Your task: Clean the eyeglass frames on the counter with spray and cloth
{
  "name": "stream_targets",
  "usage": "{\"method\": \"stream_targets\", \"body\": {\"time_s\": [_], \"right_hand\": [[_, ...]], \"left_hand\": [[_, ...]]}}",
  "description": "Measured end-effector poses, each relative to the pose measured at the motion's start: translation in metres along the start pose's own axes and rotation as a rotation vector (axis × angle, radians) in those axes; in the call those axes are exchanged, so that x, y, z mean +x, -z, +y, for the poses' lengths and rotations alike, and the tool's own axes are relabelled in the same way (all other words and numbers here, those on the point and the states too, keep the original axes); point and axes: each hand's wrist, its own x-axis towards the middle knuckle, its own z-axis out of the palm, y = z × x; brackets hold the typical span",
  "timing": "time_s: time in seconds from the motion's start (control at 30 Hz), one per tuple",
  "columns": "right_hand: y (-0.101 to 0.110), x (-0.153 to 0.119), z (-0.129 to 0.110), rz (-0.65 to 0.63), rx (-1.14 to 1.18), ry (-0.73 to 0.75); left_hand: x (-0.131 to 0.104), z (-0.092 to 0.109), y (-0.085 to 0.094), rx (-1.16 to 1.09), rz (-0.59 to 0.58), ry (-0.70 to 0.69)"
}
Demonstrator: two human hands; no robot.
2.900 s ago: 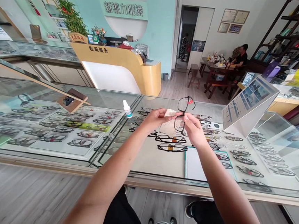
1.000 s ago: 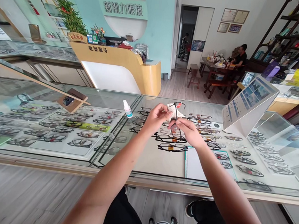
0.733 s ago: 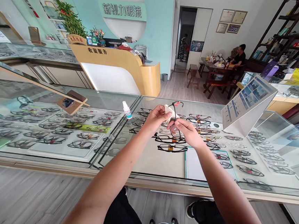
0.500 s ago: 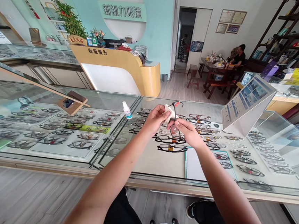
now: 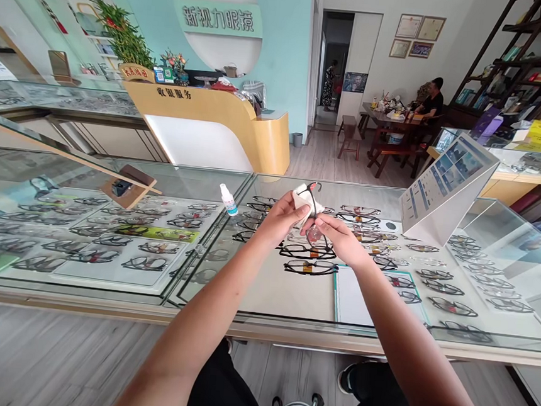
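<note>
My left hand [image 5: 284,218] is closed on a white cloth [image 5: 306,201], which wraps against a pair of dark-framed glasses [image 5: 316,204]. The fingers of my right hand [image 5: 338,235] pinch the same glasses from the right, near a lens that shows below the fingertips. Both hands are close together above the glass display case [image 5: 290,299]. A white spray bottle [image 5: 228,200] with a blue label stands on the glass to the left of my hands. Under them, rows of glasses [image 5: 311,267] lie inside the case.
A wooden-framed mirror [image 5: 128,187] leans at the left, and a white information stand [image 5: 447,187] rises at the right. Beyond are a yellow counter [image 5: 271,141], wooden benches [image 5: 351,137], a seated person [image 5: 433,102] and a person in the doorway [image 5: 329,85].
The cloth has spread out more around the upper part of the glasses, and my left fingers have shifted slightly. The view has moved a little.
</note>
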Motion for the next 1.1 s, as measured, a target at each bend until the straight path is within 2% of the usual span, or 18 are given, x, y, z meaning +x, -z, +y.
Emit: {"method": "stream_targets", "body": {"time_s": [0.2, 0.43, 0.6, 0.8, 1.1], "right_hand": [[-0.001, 0.002, 0.004, 0.008, 0.035, -0.028], [-0.002, 0.000, 0.001, 0.008, 0.043, -0.053], [-0.001, -0.001, 0.000, 0.007, 0.030, -0.051], [0.001, -0.001, 0.002, -0.007, -0.013, -0.054], [-0.002, -0.001, 0.003, -0.027, -0.034, -0.051]], "left_hand": [[-0.002, 0.005, -0.005, -0.044, -0.071, 0.017], [-0.002, 0.008, 0.001, 0.022, -0.141, 0.028], [-0.004, 0.013, 0.000, 0.026, -0.064, 0.046], [-0.007, 0.020, -0.007, 0.114, -0.039, 0.037], [-0.009, 0.010, -0.010, 0.195, 0.017, -0.060]]}}
